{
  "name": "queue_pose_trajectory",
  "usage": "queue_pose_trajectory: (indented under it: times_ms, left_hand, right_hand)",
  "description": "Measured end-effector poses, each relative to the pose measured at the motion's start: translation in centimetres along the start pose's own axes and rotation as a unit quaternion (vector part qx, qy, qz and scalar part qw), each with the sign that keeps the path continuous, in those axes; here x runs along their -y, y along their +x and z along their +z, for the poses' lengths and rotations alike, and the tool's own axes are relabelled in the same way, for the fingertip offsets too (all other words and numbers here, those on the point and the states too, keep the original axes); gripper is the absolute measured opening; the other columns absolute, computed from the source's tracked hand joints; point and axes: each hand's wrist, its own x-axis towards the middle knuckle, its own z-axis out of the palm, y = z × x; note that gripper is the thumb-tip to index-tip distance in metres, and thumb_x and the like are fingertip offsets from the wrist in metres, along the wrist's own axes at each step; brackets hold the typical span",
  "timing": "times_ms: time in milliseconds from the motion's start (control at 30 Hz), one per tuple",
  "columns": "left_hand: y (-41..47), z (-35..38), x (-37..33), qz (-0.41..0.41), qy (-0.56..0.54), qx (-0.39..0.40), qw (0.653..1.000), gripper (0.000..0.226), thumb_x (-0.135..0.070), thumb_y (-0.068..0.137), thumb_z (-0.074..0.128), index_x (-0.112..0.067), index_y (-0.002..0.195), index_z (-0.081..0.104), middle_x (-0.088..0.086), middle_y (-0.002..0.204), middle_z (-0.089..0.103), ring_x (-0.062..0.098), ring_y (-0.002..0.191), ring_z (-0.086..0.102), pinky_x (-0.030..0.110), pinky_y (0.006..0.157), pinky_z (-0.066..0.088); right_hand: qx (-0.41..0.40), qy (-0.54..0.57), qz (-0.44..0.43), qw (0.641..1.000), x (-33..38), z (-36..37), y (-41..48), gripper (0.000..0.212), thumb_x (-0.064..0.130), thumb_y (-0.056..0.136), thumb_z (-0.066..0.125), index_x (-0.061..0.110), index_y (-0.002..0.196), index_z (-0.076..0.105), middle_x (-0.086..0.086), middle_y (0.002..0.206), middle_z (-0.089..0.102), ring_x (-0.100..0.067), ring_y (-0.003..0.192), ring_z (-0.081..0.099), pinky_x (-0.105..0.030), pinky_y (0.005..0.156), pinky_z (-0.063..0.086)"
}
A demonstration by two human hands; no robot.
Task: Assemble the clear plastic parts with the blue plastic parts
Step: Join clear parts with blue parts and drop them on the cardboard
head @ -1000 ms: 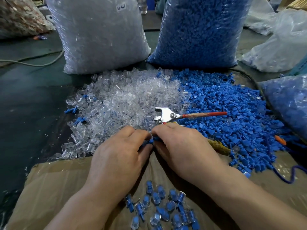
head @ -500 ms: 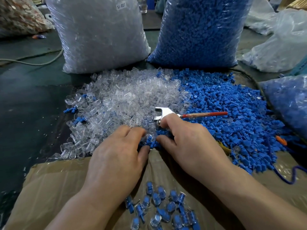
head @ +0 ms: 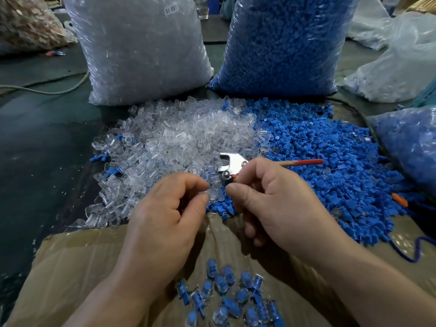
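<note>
A pile of clear plastic parts lies in the middle, and a pile of blue plastic parts spreads to its right. My left hand is raised over the near edge of the piles and pinches one clear part between thumb and forefinger. Close beside it on the right is my right hand, fingers curled and thumb tip pointing at the clear part. Whether it holds a blue part is hidden. Several assembled clear-and-blue pieces lie on the cardboard below my hands.
Metal pliers with a red handle lie on the piles just beyond my right fingers. A full bag of clear parts and one of blue parts stand behind. Another bag sits at right, and a cable runs at left.
Both hands have lifted off the piles and drawn slightly toward me. My left hand now pinches a clear part, and my right hand has come back from the blue pile.
</note>
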Motion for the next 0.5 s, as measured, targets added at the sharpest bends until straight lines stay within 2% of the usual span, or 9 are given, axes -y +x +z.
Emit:
queue_pose_trajectory:
  times_ms: [67,133,200,267,333,400,500]
  left_hand:
    - [-0.16,0.03,-0.44,-0.009,-0.071,0.008,0.997,0.012,-0.040,0.083,0.067,-0.042,0.094,0.063,-0.019,0.089,0.068,0.001,0.077,0.066,0.008,0.062,0.049]
    - [-0.26,0.03,-0.74,-0.016,-0.107,0.020,0.994,0.016,-0.047,0.078,0.061,-0.043,0.093,0.064,-0.017,0.083,0.070,0.000,0.068,0.067,0.006,0.055,0.048]
    - [-0.30,0.07,-0.67,-0.029,-0.131,0.041,0.990,0.023,-0.051,0.075,0.058,-0.045,0.096,0.064,-0.014,0.081,0.072,0.003,0.066,0.069,0.011,0.053,0.050]
    - [-0.32,0.11,-0.51,-0.046,-0.176,0.080,0.980,0.029,-0.052,0.076,0.060,-0.047,0.104,0.066,-0.008,0.082,0.074,0.009,0.068,0.071,0.019,0.055,0.054]
    - [-0.35,0.11,-0.40,-0.049,-0.210,0.111,0.970,0.026,-0.043,0.080,0.064,-0.045,0.105,0.068,-0.004,0.081,0.075,0.009,0.068,0.073,0.016,0.058,0.055]
    - [-0.32,0.06,-0.41,-0.062,-0.248,0.130,0.958,0.022,-0.040,0.081,0.072,-0.040,0.103,0.070,0.001,0.081,0.076,0.015,0.070,0.074,0.021,0.060,0.058]
    - [-0.35,-0.14,-0.08,-0.063,-0.206,0.089,0.973,0.029,-0.051,0.072,0.076,-0.038,0.097,0.069,0.001,0.080,0.073,0.015,0.066,0.070,0.029,0.056,0.056]
  right_hand:
    - [0.036,0.030,0.007,0.999,0.12,0.21,-0.19,0.009,0.031,0.094,0.062,0.033,0.086,0.058,-0.005,0.062,0.068,-0.020,0.048,0.065,-0.031,0.044,0.054]
    - [0.046,0.062,0.001,0.997,0.19,0.40,-0.34,0.010,0.026,0.095,0.061,0.033,0.089,0.060,-0.008,0.065,0.068,-0.024,0.053,0.067,-0.042,0.051,0.059]
    - [0.054,0.069,-0.016,0.996,0.26,0.44,-0.48,0.011,0.023,0.096,0.059,0.032,0.091,0.061,-0.008,0.067,0.068,-0.026,0.058,0.069,-0.048,0.055,0.060]
    - [0.065,0.048,-0.040,0.996,0.28,0.37,-0.64,0.012,0.023,0.097,0.057,0.033,0.093,0.061,-0.006,0.069,0.068,-0.023,0.061,0.069,-0.047,0.057,0.061]
    - [0.056,0.022,-0.067,0.996,0.32,0.45,-0.81,0.014,0.020,0.097,0.057,0.034,0.095,0.060,-0.003,0.072,0.069,-0.019,0.062,0.070,-0.043,0.058,0.061]
    - [0.040,0.026,-0.084,0.995,0.36,0.63,-0.96,0.016,0.017,0.097,0.058,0.033,0.096,0.060,-0.003,0.075,0.070,-0.018,0.064,0.070,-0.039,0.058,0.061]
    - [0.027,0.058,-0.072,0.995,0.56,0.66,-0.97,0.017,0.015,0.097,0.058,0.032,0.100,0.060,-0.003,0.075,0.070,-0.019,0.063,0.071,-0.033,0.057,0.060]
